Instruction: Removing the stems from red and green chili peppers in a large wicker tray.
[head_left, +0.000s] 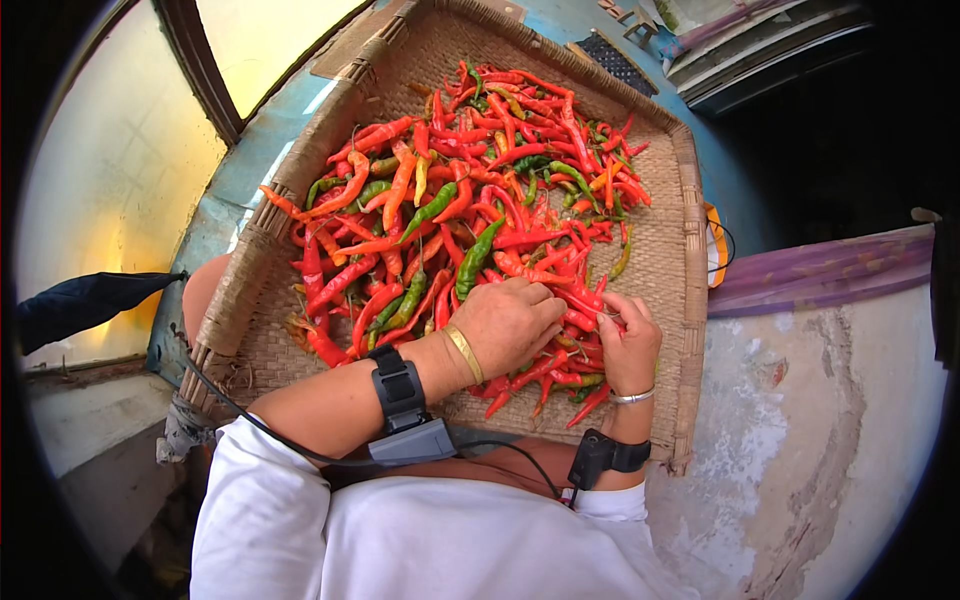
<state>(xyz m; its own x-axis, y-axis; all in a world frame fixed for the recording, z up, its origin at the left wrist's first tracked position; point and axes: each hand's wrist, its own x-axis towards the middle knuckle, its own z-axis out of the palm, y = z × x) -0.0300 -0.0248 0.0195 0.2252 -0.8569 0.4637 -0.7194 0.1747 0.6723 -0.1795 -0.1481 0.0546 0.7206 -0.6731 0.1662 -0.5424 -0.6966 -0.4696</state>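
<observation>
A large woven basket tray (660, 247) spans the view, holding a heap of red chili peppers (525, 240) with some orange and green ones among them. My left hand (510, 326), a gold-coloured bangle at its wrist, lies palm down over the near part of the heap with its fingers curled; what is under the fingertips is hidden. Close by on the right, my right hand (631, 341) pinches a red chili pepper between thumb and fingers, near the tray's right side. A thick green chili pepper (478, 259) lies just beyond my left hand.
The tray's raised rim (251, 255) surrounds the peppers. Wrist-mounted devices (412, 442) have a black cable (247, 412) running along my left arm. Yellowish window panes (112, 195) stand at left. A patterned purple cloth (825, 274) borders a worn wall at right.
</observation>
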